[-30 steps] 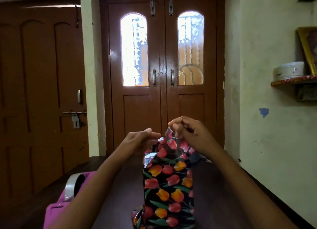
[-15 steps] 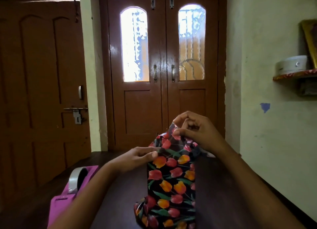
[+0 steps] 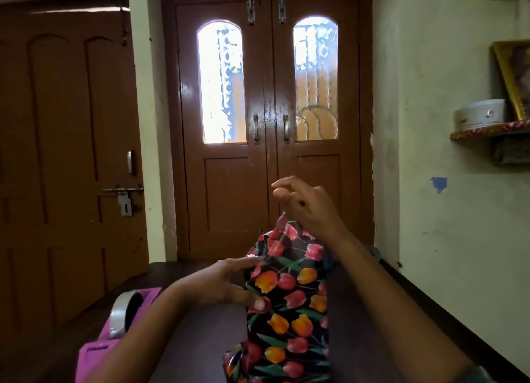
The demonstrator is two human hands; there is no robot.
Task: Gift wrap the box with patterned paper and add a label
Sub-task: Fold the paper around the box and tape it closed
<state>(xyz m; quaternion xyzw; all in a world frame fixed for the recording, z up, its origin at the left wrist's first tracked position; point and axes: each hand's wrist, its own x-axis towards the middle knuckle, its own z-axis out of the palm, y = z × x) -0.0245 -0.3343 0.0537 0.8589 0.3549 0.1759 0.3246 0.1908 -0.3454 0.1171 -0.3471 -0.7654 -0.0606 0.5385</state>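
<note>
The box [image 3: 289, 305], wrapped in black paper with red and orange tulips, stands upright on the dark table [image 3: 198, 339]. My left hand [image 3: 220, 285] grips its upper left edge, with the thumb on the front face and the fingers on the folded paper at the top corner. My right hand [image 3: 307, 205] hovers over the top and pinches the raised tip of the paper flap [image 3: 282, 222] with its lower fingers. Its forefinger and thumb are lifted and loose. No label is in view.
A pink tape dispenser [image 3: 114, 345] with a grey tape roll [image 3: 123, 314] sits on the table at the lower left, by my left forearm. The pale wall [image 3: 447, 239] runs along the table's right edge. Brown double doors [image 3: 269, 167] stand beyond the far edge.
My left hand has slid down from the top flap to the box's upper left edge. My right hand has loosened and its forefinger and thumb have lifted. The camera has tilted a little.
</note>
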